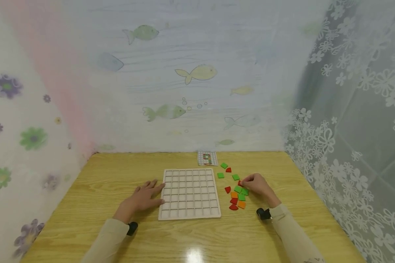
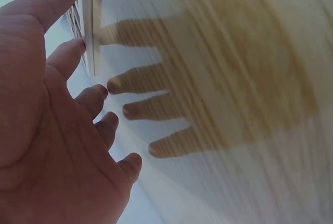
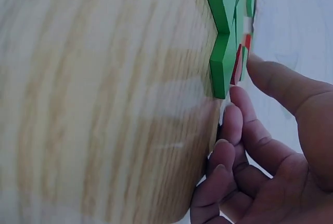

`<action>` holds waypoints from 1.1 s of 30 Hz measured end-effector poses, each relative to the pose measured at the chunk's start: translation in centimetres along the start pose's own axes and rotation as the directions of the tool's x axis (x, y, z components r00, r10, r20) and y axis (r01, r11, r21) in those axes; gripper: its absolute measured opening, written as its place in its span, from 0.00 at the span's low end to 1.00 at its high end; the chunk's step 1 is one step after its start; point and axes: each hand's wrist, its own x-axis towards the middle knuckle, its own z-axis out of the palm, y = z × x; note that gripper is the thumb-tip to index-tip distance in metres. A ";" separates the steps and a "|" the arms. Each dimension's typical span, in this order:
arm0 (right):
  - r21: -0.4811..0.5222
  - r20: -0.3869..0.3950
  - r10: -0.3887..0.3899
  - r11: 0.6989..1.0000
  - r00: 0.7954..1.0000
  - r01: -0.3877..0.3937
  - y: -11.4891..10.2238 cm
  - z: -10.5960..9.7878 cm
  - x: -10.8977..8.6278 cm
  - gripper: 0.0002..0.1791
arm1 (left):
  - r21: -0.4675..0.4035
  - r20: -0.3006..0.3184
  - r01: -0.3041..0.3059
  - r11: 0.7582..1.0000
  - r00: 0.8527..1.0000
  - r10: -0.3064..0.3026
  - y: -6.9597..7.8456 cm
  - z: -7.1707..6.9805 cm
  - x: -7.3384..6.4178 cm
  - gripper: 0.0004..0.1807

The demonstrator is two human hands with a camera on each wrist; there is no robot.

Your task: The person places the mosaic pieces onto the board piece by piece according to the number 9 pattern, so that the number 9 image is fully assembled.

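Observation:
A pale grid board (image 1: 189,194) with square compartments lies flat on the table. My left hand (image 1: 144,197) is beside it, fingers spread, with thumb and index fingertip at its left edge. The left wrist view shows the same hand (image 2: 67,114) from the palm side, two fingertips against the board's side (image 2: 89,26). Right of the board, my right hand (image 1: 257,185) pinches a red piece (image 1: 240,183) between thumb and index finger. In the right wrist view the red piece (image 3: 237,66) shows at the right hand's fingertips, its other fingers curled, close by green tiles (image 3: 222,65).
Around the right hand lie several loose pieces: green squares (image 1: 241,197), orange squares (image 1: 234,195) and red quarter-rounds (image 1: 233,207). A small card (image 1: 207,158) with a coloured grid pattern lies behind the board. A wall (image 1: 197,120) with fish drawings borders the table's far edge.

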 end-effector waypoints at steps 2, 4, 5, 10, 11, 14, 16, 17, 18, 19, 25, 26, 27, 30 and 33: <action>-0.018 0.006 0.004 1.000 1.000 -0.004 -0.1 -0.1 0.0 0.12 | 0.000 -0.008 -0.006 1.000 1.000 0.006 -0.2 0.2 0.3 0.43; -0.025 0.007 0.012 1.000 1.000 -0.012 -0.1 -0.1 0.0 0.13 | 0.005 -0.013 0.001 1.000 1.000 -0.001 -0.5 0.6 0.5 0.44; -0.029 0.004 0.014 0.999 1.000 -0.014 -0.2 -0.1 -0.1 0.13 | 0.007 -0.013 0.005 1.000 1.000 -0.005 -0.4 0.7 0.6 0.44; -0.038 -0.010 0.010 0.999 1.000 -0.010 -0.3 0.0 -0.4 0.13 | -0.003 -0.026 0.007 1.000 1.000 -0.007 -0.6 1.1 1.0 0.43; -0.036 -0.013 0.009 0.999 1.000 -0.009 -0.3 -0.1 -0.5 0.14 | -0.004 -0.023 0.009 1.000 1.000 -0.009 -0.5 1.0 1.0 0.43; -0.020 -0.017 0.006 1.000 1.000 -0.006 -0.3 -0.1 -0.5 0.14 | -0.004 -0.023 0.008 1.000 1.000 -0.008 -0.5 1.0 1.1 0.44; -0.006 -0.021 0.005 1.000 1.000 -0.006 -0.3 -0.1 -0.5 0.13 | -0.005 -0.026 0.006 1.000 1.000 -0.006 -0.4 0.9 1.1 0.44; 0.003 -0.022 0.005 1.000 1.000 -0.004 -0.3 -0.2 -0.5 0.13 | -0.009 -0.022 0.008 1.000 1.000 -0.008 -0.3 0.8 1.0 0.43; 0.011 -0.023 0.006 1.000 1.000 -0.005 -0.3 -0.2 -0.6 0.13 | -0.011 -0.022 0.006 1.000 1.000 -0.006 -0.2 0.7 1.0 0.43; 0.017 -0.022 0.005 1.000 1.000 -0.004 -0.2 -0.2 -0.6 0.13 | -0.016 -0.024 0.000 1.000 1.000 0.000 -0.1 0.7 0.9 0.43; 0.062 -0.017 0.002 0.998 1.000 -0.001 0.2 -0.1 -0.6 0.13 | -0.022 -0.019 0.001 1.000 1.000 -0.002 0.2 0.5 0.7 0.42; 0.074 -0.019 0.000 0.997 1.000 0.002 0.3 -0.1 -0.6 0.13 | -0.025 -0.019 0.004 1.000 1.000 -0.005 0.2 0.5 0.7 0.42; 0.084 -0.021 -0.006 0.996 1.000 0.008 0.4 -0.2 -0.6 0.13 | -0.027 -0.019 0.007 1.000 1.000 -0.008 0.2 0.5 0.7 0.42; 0.101 -0.028 -0.029 0.994 0.999 0.031 0.5 -0.2 -0.6 0.13 | -0.033 -0.021 0.011 0.999 1.000 -0.012 0.3 0.5 0.6 0.42; 0.099 -0.028 -0.042 0.994 0.999 0.044 0.7 -0.2 -0.7 0.13 | -0.034 -0.020 0.013 0.999 1.000 -0.014 0.3 0.5 0.7 0.41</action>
